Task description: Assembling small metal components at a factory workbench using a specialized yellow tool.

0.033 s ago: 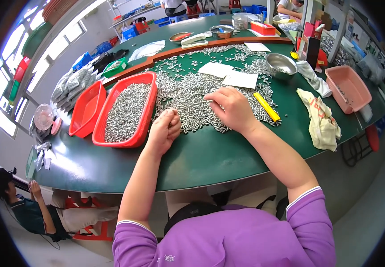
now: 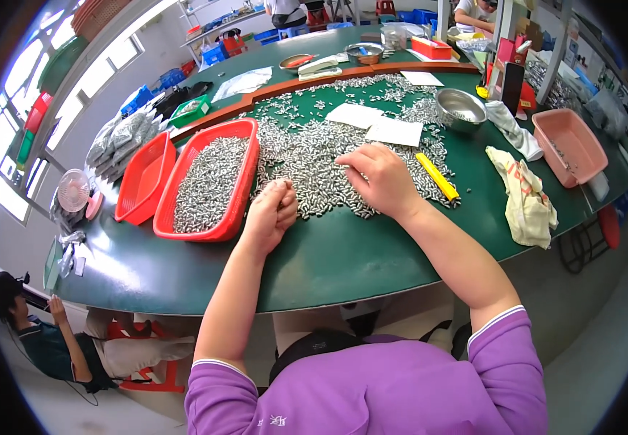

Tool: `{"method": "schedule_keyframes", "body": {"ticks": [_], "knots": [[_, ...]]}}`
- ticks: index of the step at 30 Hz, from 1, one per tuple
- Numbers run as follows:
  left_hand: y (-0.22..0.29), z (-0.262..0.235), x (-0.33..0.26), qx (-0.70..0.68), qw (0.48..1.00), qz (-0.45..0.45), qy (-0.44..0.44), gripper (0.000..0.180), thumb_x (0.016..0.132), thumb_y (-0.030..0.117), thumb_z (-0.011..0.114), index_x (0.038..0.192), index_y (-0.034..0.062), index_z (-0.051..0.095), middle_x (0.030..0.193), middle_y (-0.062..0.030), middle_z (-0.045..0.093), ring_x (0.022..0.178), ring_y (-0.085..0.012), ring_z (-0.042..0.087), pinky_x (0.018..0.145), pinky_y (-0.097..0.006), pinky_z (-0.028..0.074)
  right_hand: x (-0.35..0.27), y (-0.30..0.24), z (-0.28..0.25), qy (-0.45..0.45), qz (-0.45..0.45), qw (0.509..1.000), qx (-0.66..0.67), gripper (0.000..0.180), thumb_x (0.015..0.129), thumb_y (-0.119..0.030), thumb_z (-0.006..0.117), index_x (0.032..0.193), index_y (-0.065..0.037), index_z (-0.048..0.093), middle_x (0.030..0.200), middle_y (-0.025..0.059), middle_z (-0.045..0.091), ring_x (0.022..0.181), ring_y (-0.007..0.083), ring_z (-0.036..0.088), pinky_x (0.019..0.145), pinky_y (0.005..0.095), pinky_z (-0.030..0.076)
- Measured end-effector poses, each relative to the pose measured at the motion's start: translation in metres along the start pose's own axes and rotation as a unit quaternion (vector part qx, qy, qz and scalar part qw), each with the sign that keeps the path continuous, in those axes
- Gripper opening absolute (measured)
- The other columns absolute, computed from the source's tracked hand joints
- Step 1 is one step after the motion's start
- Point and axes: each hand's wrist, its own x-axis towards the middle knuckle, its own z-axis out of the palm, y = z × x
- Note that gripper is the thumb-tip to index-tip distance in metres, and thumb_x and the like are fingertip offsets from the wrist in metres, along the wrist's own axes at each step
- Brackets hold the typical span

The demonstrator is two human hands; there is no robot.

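A broad heap of small silvery metal pieces (image 2: 307, 156) covers the green table (image 2: 343, 254) in front of me. My right hand (image 2: 378, 177) lies flat on the heap's near edge, fingers spread among the pieces. My left hand (image 2: 274, 210) is curled into a fist at the heap's near left edge, beside a red basket (image 2: 245, 181) filled with the same metal pieces. Whether the fist holds any pieces is hidden. A yellow stick-shaped tool (image 2: 437, 176) lies just right of my right hand.
A second red basket (image 2: 143, 177) sits left of the full one. Two white paper sheets (image 2: 394, 132), a steel bowl (image 2: 460, 109), a pink tray (image 2: 571, 145) and a crumpled cloth (image 2: 524, 192) lie to the right. A person (image 2: 31, 326) sits low at the left.
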Motion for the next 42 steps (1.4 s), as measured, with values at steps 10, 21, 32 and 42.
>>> {"method": "schedule_keyframes", "body": {"ticks": [10, 21, 32, 42], "knots": [[0.061, 0.003, -0.017, 0.327, 0.884, 0.268, 0.199, 0.007, 0.098, 0.016, 0.049, 0.095, 0.0098, 0.052, 0.073, 0.0033, 0.047, 0.062, -0.005, 0.041, 0.054, -0.02, 0.035, -0.01, -0.001, 0.005, -0.012, 0.003, 1.0, 0.008, 0.015, 0.079, -0.011, 0.063, 0.094, -0.013, 0.066, 0.088, 0.0032, 0.061, 0.088, 0.0239, 0.059, 0.079, 0.0372, 0.048], [0.098, -0.074, -0.032, 0.747, 0.435, 0.417, 0.281, 0.012, 0.088, 0.01, 0.057, 0.091, -0.0018, 0.059, 0.111, -0.0212, 0.06, 0.107, -0.037, 0.054, 0.094, -0.045, 0.041, -0.004, 0.009, 0.004, 0.008, -0.013, 1.0, 0.013, 0.015, 0.08, -0.01, 0.063, 0.094, -0.012, 0.067, 0.085, 0.0063, 0.064, 0.084, 0.028, 0.061, 0.076, 0.0386, 0.05], [-0.046, 0.075, -0.15, 0.694, 0.683, 0.147, -0.176, 0.008, 0.076, 0.006, 0.057, 0.083, 0.0048, 0.061, 0.098, -0.0109, 0.066, 0.09, -0.0325, 0.062, 0.077, -0.041, 0.051, -0.003, 0.0, -0.006, 0.064, -0.046, 0.997, 0.006, 0.014, 0.08, -0.014, 0.064, 0.093, -0.018, 0.068, 0.082, 0.0031, 0.06, 0.082, 0.0246, 0.06, 0.073, 0.0363, 0.05], [-0.147, -0.005, -0.139, 0.612, 0.706, -0.22, -0.282, 0.033, 0.096, 0.029, 0.042, 0.109, 0.0017, 0.057, 0.107, -0.0203, 0.063, 0.102, -0.0349, 0.059, 0.09, -0.041, 0.045, -0.071, -0.114, -0.128, -0.371, -0.054, 0.905, 0.202, 0.013, 0.086, -0.019, 0.058, 0.088, -0.008, 0.063, 0.076, 0.0108, 0.061, 0.075, 0.0308, 0.061, 0.069, 0.0425, 0.05]]}}
